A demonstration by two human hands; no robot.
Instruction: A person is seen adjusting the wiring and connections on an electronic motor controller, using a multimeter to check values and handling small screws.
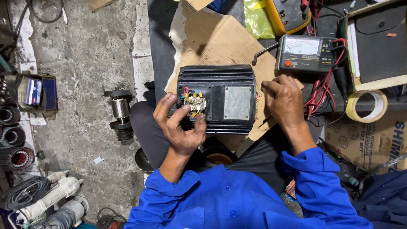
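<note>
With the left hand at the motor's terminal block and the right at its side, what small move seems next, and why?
Probably bring the right hand across to the terminal block: the left hand already frames its exposed terminals on the black motor, while the right rests at the motor's edge, near the red leads.

A grey analogue test meter with a white dial [306,53] sits at the far side of the dark workbench [159,51], red leads [322,91] trailing from it toward the near edge, and a yellow multimeter [288,15] lies beyond it at the far edge beside a yellow-green plastic bag [257,19]. A roll of cream masking tape [366,106] rests near the bench's right edge — just above a brown cardboard box [373,142]. On the grey concrete floor [85,55] to the left stands a bare metal rotor on its shaft [120,112], with copper-wound stators [15,146] at the left edge — and white-wrapped pumps [53,199] in the near-left corner.
</note>
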